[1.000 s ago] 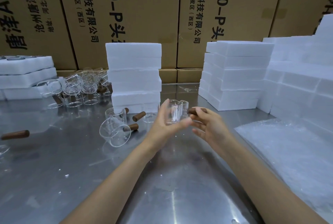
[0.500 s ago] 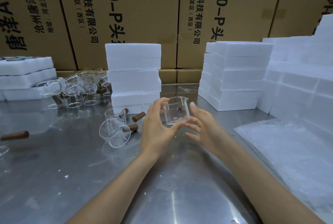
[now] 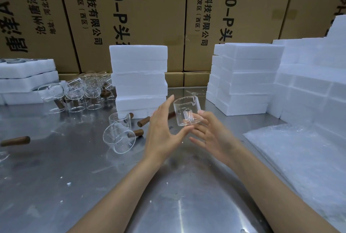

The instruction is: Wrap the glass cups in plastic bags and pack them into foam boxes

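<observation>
A clear glass cup (image 3: 187, 111) with a pour lip is held upright above the steel table (image 3: 74, 186). My right hand (image 3: 211, 135) holds it, thumb on the cup's right side and fingers under its base. My left hand (image 3: 164, 131) is beside the cup with fingers straight, its thumb touching the cup's lower edge. A flat pile of clear plastic bags (image 3: 299, 156) lies at the right. White foam boxes stand stacked in the centre (image 3: 139, 79) and at the right (image 3: 247, 79).
Two glass cups with wooden handles (image 3: 119, 135) lie just left of my hands. Several more cups (image 3: 74, 92) crowd the back left beside low foam boxes (image 3: 26, 79). A loose wooden handle (image 3: 15, 141) lies far left. Cardboard cartons (image 3: 149, 17) wall the back.
The cup has been turned in my hands, from its handle pointing right to upright. My left hand's fingers have straightened away from the glass while my right hand took hold.
</observation>
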